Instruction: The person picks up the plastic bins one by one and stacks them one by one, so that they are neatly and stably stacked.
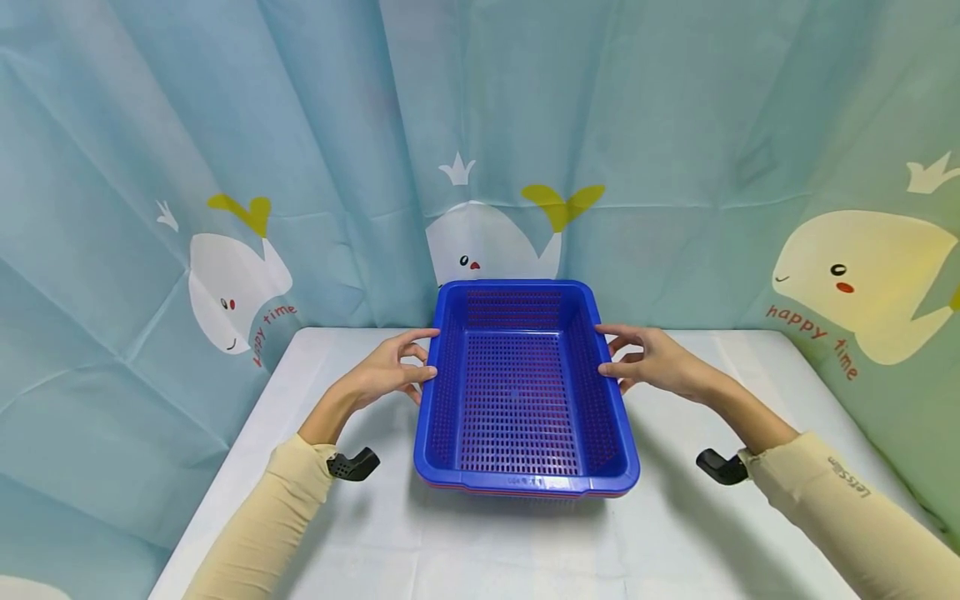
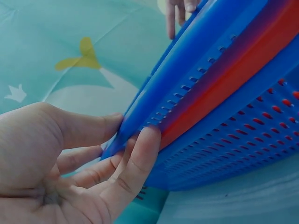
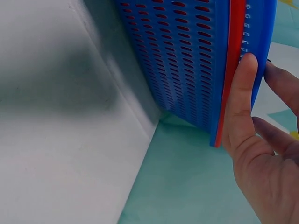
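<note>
In the head view, a blue perforated plastic basket (image 1: pixel 517 400) is at the middle of the table, its inside facing up. Red and blue rims below it show it is nested in a stack; the left wrist view shows a red basket (image 2: pixel 205 112) between blue ones. My left hand (image 1: pixel 390 367) pinches the left rim, thumb on top and fingers beneath, as the left wrist view shows. My right hand (image 1: pixel 648 362) pinches the right rim the same way; in the right wrist view a fingertip presses under the rim of the upper blue basket (image 3: pixel 261 42). Whether the stack's bottom touches the table is unclear.
A white table (image 1: pixel 337 533) lies beneath the stack, with shadows on both sides. Behind and beside it hangs a light blue curtain (image 1: pixel 660 125) with printed whales. Black wrist mounts (image 1: pixel 352 464) sit by the cream sleeves (image 1: pixel 262 517).
</note>
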The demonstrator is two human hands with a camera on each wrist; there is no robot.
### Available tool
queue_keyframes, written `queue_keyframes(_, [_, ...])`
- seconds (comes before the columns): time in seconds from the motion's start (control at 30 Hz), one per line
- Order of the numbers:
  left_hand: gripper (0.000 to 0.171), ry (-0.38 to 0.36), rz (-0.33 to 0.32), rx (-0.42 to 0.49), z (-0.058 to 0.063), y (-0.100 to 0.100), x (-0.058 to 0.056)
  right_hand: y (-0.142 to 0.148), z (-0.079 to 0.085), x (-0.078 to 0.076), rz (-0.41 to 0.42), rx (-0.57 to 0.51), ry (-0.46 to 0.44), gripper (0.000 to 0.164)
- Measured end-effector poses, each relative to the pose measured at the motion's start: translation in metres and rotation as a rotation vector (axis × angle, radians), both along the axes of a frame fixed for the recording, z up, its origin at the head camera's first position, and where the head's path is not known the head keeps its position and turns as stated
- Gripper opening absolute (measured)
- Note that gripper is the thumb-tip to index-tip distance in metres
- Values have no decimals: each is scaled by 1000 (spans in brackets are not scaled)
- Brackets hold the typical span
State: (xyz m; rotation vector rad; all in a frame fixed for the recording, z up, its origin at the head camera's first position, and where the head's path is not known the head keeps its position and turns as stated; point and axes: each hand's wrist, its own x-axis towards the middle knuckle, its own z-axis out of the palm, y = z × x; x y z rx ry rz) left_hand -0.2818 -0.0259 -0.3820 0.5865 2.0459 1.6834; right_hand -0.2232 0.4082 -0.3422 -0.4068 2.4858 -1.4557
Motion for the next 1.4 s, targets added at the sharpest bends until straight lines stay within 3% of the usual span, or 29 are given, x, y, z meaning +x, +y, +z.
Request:
queue_keyframes(0.3, [74,43,-30,-61,12,-5,10,1,5,4,4,40,18,78])
queue_keyframes(0.5, [85,185,-24,-159,16,-13,21,8,11,15,-12,40,83,78])
queue_keyframes(0.73, [87,277,83,-183,3,-35,24,26,13,32,-80,51,146,77])
queue_keyframes(1.03, [82,263,220,-146,-20,-65,26,49,6,46,-104,-26,237,73])
queue_keyframes(1.4, [78,254,246,-129,-30,-77,27,56,-2,50,-105,-11,264,71])
